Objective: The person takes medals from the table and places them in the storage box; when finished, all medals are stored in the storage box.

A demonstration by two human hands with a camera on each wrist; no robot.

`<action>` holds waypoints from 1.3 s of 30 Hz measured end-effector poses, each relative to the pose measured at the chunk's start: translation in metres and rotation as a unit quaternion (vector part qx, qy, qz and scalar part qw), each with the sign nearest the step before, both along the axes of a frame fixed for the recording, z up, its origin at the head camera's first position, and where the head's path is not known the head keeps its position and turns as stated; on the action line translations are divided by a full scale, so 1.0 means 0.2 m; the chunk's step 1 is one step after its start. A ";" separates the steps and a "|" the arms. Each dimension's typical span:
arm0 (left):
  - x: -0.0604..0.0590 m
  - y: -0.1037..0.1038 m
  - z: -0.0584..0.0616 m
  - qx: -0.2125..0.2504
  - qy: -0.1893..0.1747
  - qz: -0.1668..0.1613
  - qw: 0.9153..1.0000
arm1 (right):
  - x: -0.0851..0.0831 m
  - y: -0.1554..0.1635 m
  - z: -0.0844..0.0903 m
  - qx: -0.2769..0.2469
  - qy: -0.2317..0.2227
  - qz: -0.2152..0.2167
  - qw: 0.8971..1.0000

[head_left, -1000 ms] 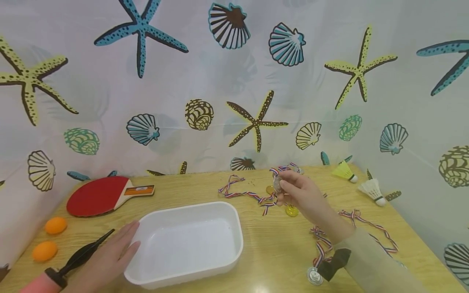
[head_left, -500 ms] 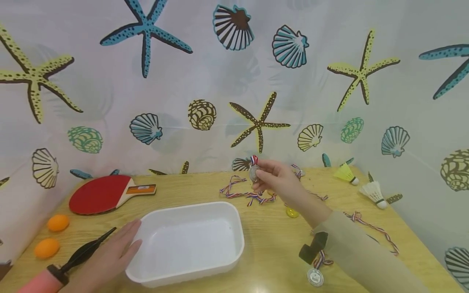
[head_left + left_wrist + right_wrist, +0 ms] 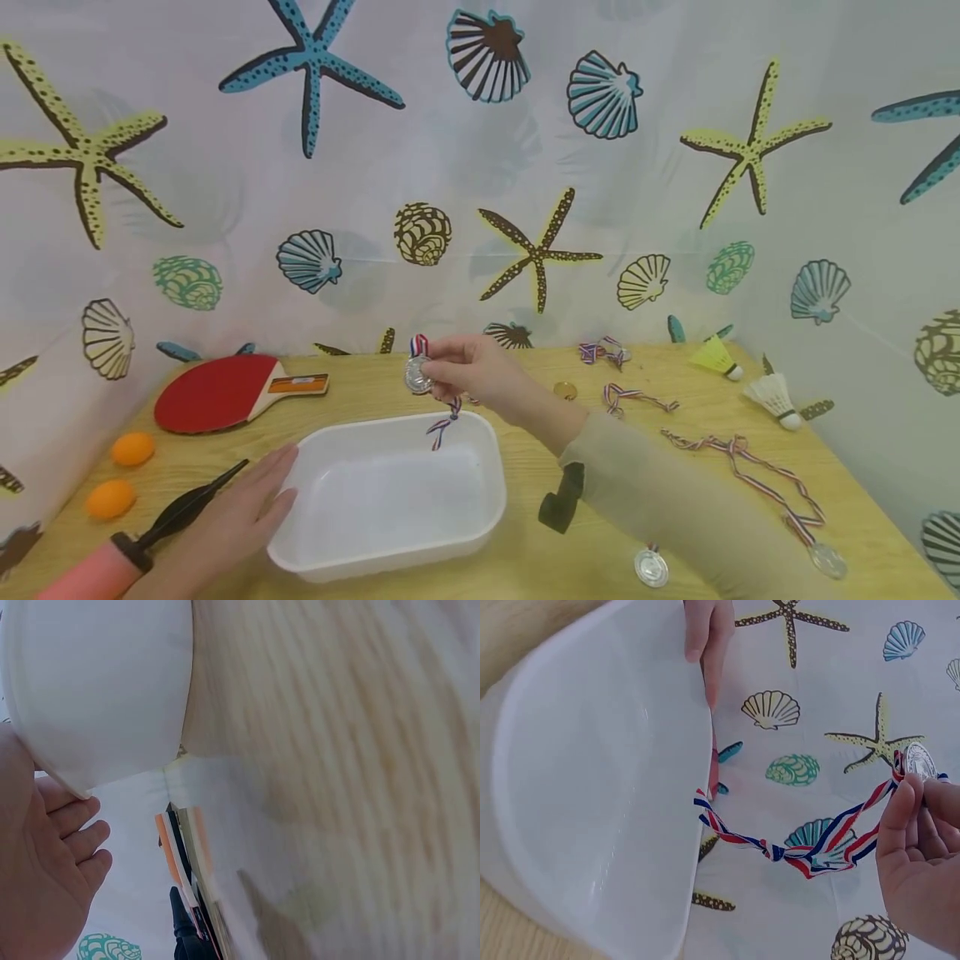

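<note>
My right hand [image 3: 480,375] pinches a silver medal [image 3: 417,375] between thumb and fingers, above the far rim of the white plastic basin [image 3: 390,550]. Its knotted red, white and blue ribbon [image 3: 772,851] hangs down, and the tail reaches over the basin's rim. My left hand [image 3: 243,508] holds the basin's left wall, thumb on the inner side and fingers outside. Inside the basin only bare white floor shows. Several more medals lie on the table, among them a gold medal [image 3: 566,390] and a silver medal [image 3: 651,567] partly by my right sleeve.
A red table tennis paddle [image 3: 217,396] lies at the back left. Near it are two orange balls [image 3: 132,448] and a pink and black hand pump [image 3: 97,571]. A yellow shuttlecock [image 3: 716,358] and a white shuttlecock [image 3: 776,400] lie at the right edge.
My right hand has carried the silver medal leftward from the pile of medals to above the basin's far edge, its ribbon trailing. The left hand has stayed at the basin.
</note>
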State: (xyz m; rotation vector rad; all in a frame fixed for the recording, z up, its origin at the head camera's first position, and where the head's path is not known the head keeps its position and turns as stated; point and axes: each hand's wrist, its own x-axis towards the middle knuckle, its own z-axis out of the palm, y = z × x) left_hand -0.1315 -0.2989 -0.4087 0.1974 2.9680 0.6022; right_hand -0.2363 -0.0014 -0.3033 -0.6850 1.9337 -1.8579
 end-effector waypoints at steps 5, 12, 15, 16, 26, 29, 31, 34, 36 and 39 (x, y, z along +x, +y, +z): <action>0.00 0.01 0.01 0.001 0.014 -0.010 1.000 | 0.02 -0.17 -0.02 -0.010 -0.038 0.007 0.999; -0.02 0.01 0.00 0.002 0.030 -0.022 0.999 | 0.03 -0.36 -0.10 -0.032 -0.081 0.028 0.996; -0.03 0.01 0.00 0.001 0.041 -0.028 0.999 | 0.03 -0.42 -0.13 -0.019 -0.095 0.046 0.994; -0.03 0.01 0.00 0.001 0.042 -0.029 0.999 | 0.04 -0.44 -0.14 -0.014 -0.103 0.051 0.993; -0.02 0.00 -0.01 0.012 0.066 -0.034 0.997 | 0.04 -0.56 -0.28 0.106 -0.116 0.084 0.984; -0.01 0.00 -0.01 0.013 0.064 -0.035 0.997 | 0.04 -0.58 -0.32 0.174 -0.091 0.080 0.977; -0.01 0.01 0.00 0.011 0.059 -0.031 0.998 | 0.04 -0.58 -0.34 0.204 -0.076 0.077 0.973; -0.01 0.01 0.00 0.006 0.053 -0.020 0.998 | 0.03 -0.59 -0.34 0.238 -0.049 0.074 0.967; -0.01 0.00 0.00 0.003 0.057 -0.019 0.998 | 0.02 -0.60 -0.34 0.258 -0.027 0.077 0.963; -0.01 0.00 0.00 0.003 0.067 -0.026 0.997 | 0.01 -0.60 -0.33 0.286 0.004 0.085 0.954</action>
